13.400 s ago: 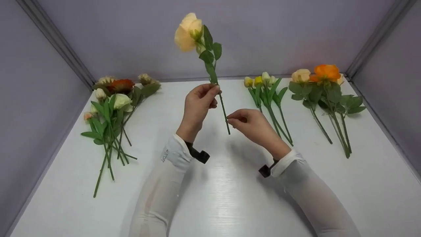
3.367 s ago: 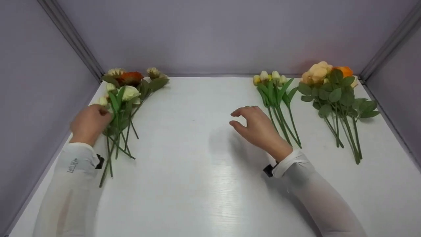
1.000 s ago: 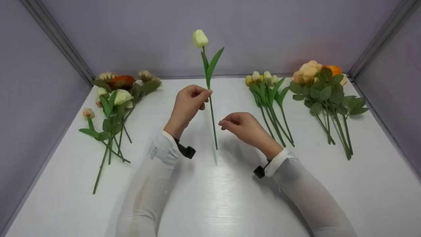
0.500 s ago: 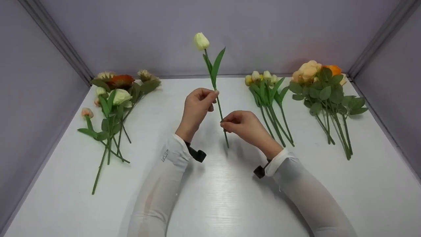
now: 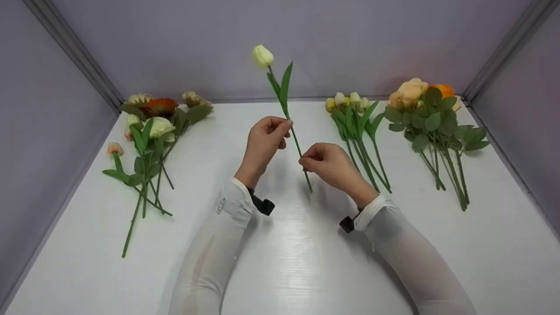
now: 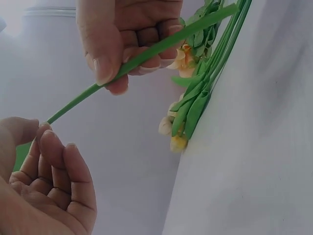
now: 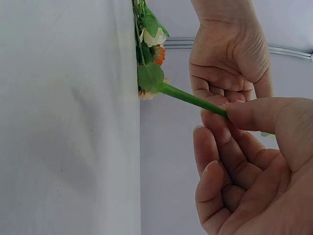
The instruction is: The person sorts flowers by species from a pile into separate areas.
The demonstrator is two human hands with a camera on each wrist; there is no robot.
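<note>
A pale yellow-white tulip [image 5: 263, 56] with green leaves is held up above the table, its head leaning to the left. My left hand [image 5: 266, 144] pinches the stem just under the leaves, between thumb and forefinger. Lower down, my right hand [image 5: 330, 166] pinches the same stem [image 7: 190, 99], whose short end sticks out below the fingers. In the left wrist view, the thumb and forefinger of the left hand [image 6: 54, 181] meet on the stem, with the right hand [image 6: 127, 44] farther along it. The tulip's head lies outside both wrist views.
On the white table [image 5: 280, 271], mixed flowers [image 5: 146, 148] lie at the left. Several tulips [image 5: 358, 135] lie right of the middle, and peach and orange roses [image 5: 433, 127] at the far right. Grey walls [image 5: 350, 39] stand behind and at both sides.
Over ten seconds ago both hands were at a peach rose, which now lies with the right-hand roses. The left hand then brought the tulip from the left pile; the right hand has since pinched its stem.
</note>
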